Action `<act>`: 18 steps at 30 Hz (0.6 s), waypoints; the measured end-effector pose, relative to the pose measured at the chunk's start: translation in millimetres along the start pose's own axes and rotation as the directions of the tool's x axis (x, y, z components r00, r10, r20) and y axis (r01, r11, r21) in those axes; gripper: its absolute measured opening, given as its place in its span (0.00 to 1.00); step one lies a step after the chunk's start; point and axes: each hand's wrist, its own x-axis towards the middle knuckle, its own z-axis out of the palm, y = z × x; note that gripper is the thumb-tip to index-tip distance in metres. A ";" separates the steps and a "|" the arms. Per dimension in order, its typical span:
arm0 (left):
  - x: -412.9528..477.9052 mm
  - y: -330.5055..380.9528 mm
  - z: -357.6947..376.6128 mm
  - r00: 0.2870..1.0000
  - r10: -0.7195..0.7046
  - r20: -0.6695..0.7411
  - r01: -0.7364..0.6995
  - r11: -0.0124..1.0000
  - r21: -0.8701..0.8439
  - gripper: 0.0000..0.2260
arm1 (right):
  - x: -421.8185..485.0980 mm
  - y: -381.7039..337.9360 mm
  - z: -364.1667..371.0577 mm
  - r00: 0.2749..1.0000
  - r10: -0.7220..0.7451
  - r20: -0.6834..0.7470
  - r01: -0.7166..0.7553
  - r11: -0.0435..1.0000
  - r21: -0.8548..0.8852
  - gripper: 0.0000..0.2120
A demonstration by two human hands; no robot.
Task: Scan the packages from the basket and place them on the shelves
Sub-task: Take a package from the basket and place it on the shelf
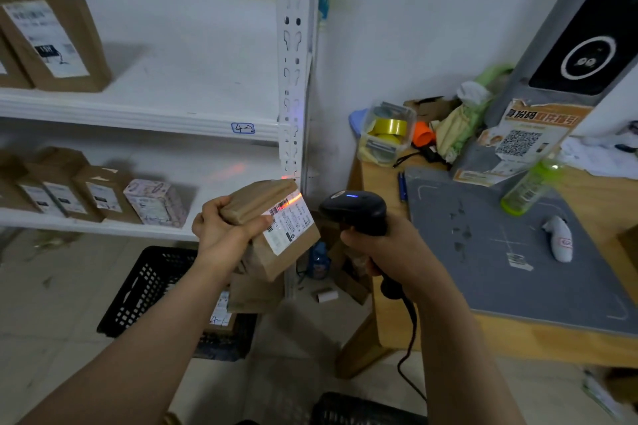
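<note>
Your left hand (221, 231) grips a brown package (276, 228) above the black basket (138, 290), beside the shelves (138, 117). Your right hand (383, 252) grips the scanner (355, 212); its red line crosses the package label (293, 222).

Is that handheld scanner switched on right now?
On: a blue light glows atop the scanner, and a red line crosses the barcode on the package.
</note>
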 end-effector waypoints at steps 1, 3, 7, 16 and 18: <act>-0.4 0.4 -2.1 1.000 -0.003 0.000 0.003 1.000 -0.002 0.37 | -1.1 -1.0 1.5 1.000 -0.005 0.000 0.005 1.000 -0.013 0.06; -1.7 2.3 -4.2 1.000 0.004 -0.003 -0.004 1.000 -0.009 0.37 | -3.7 -2.4 3.2 1.000 -0.018 0.011 0.018 1.000 -0.015 0.06; -4.1 4.2 -6.7 1.000 0.013 0.002 -0.013 1.000 -0.017 0.36 | -9.0 -5.9 5.1 0.998 -0.054 0.026 0.055 0.998 -0.026 0.06; -9.9 8.3 -8.7 1.000 0.006 -0.001 -0.006 1.000 -0.006 0.37 | -12.0 -7.4 7.5 0.996 -0.053 0.075 0.054 0.998 -0.014 0.08; -12.2 9.1 -7.1 1.000 0.005 0.001 -0.005 1.000 0.000 0.37 | -12.5 -7.0 7.0 0.995 -0.049 0.089 0.050 0.999 -0.010 0.08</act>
